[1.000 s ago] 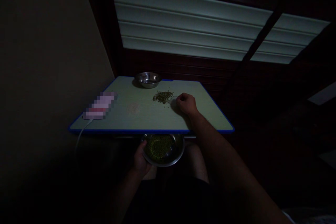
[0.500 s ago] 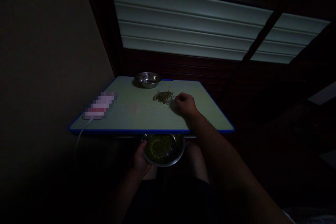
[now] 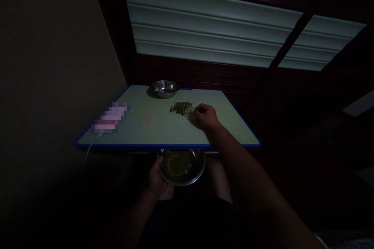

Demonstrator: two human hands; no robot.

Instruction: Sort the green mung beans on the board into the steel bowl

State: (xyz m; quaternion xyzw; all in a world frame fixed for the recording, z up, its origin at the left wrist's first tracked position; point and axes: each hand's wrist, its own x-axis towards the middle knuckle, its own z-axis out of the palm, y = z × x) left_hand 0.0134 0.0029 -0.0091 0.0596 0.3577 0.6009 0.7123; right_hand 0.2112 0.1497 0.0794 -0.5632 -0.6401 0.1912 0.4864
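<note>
Below the table's front edge, my left hand (image 3: 157, 177) grips the rim of a metal bowl (image 3: 191, 182), thumb over the edge. Small green beans (image 3: 177, 163), like mung beans, lie in that bowl. On the tabletop is a loose pile of the same beans (image 3: 181, 107). My right hand (image 3: 207, 116) is just right of this pile, its fingers curled together in a pinch. Whatever the fingertips may hold is too small and dark to make out.
A second metal bowl (image 3: 164, 89) stands at the back of the pale, blue-edged table (image 3: 163, 134). At left lies a blurred phone-like object (image 3: 111, 117) with a white cable (image 3: 91, 146) hanging over the edge. A wall (image 3: 58, 66) rises on the left; slatted panels (image 3: 204, 27) stand behind.
</note>
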